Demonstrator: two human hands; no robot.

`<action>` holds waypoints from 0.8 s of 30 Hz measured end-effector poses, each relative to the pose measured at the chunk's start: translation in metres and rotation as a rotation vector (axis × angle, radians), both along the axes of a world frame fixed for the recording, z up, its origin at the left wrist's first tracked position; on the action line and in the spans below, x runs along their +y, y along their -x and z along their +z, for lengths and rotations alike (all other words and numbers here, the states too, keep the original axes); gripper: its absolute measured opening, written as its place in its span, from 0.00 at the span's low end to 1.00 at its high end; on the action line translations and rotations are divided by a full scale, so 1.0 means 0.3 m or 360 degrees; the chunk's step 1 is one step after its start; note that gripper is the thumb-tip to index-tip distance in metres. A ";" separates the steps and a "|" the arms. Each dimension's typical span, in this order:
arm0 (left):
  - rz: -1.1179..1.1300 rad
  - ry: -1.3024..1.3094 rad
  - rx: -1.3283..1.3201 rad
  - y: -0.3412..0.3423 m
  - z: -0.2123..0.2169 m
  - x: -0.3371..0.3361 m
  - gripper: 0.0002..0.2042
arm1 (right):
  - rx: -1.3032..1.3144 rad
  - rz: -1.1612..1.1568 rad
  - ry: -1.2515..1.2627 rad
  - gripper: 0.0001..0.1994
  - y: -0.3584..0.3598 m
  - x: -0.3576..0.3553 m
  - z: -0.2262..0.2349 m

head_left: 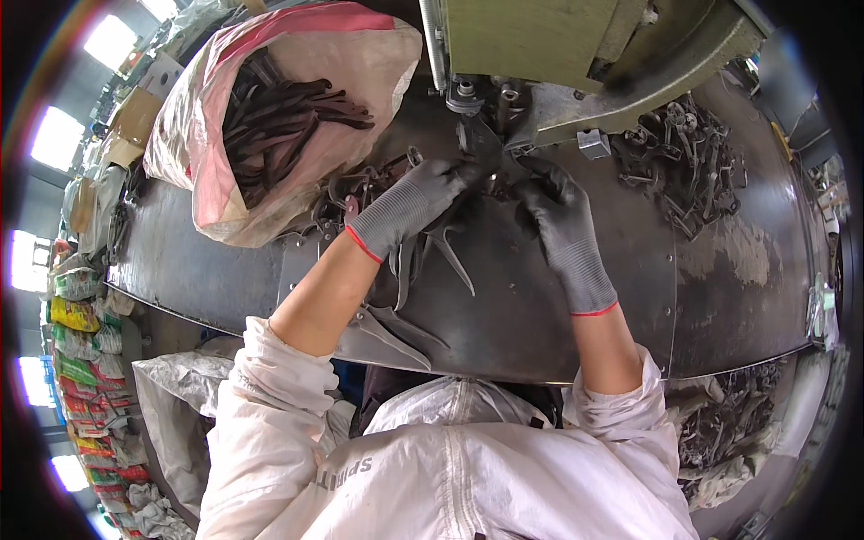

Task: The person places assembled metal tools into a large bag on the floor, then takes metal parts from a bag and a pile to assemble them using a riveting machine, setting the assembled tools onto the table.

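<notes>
A dark metal part [479, 142] sits at the upper centre of the frame, under the green machine [531, 40]. The gloved left hand [423, 202] and right hand [562, 220] flank it, fingers bent; whether either grips it I cannot tell. Curved metal handles [457, 263] lie below the left glove; a sack [274, 220] of dark strips [288, 121] fills the upper left, and loose metal pieces [688, 153] the upper right.

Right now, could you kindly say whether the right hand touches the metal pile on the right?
Apart: the head view shows bare tabletop between the right hand and the metal pile.
</notes>
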State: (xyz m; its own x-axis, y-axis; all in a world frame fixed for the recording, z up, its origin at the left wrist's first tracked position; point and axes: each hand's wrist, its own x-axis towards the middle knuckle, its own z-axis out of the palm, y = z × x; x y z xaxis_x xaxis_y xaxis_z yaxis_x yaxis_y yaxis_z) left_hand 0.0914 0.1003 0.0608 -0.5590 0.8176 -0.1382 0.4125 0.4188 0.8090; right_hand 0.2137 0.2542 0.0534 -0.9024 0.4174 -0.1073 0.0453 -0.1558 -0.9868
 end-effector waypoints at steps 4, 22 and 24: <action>0.0013 0.0105 0.0092 -0.022 0.044 0.011 0.16 | -0.0036 -0.0006 0.0024 0.18 0.028 -0.016 -0.006; 0.0094 0.0406 0.1289 -0.016 -0.047 0.001 0.08 | -0.0289 -0.0014 -0.0044 0.19 0.049 -0.005 -0.074; 0.0153 0.0451 0.1405 0.044 0.055 -0.054 0.09 | -0.0354 -0.0074 -0.0021 0.18 0.023 0.004 -0.063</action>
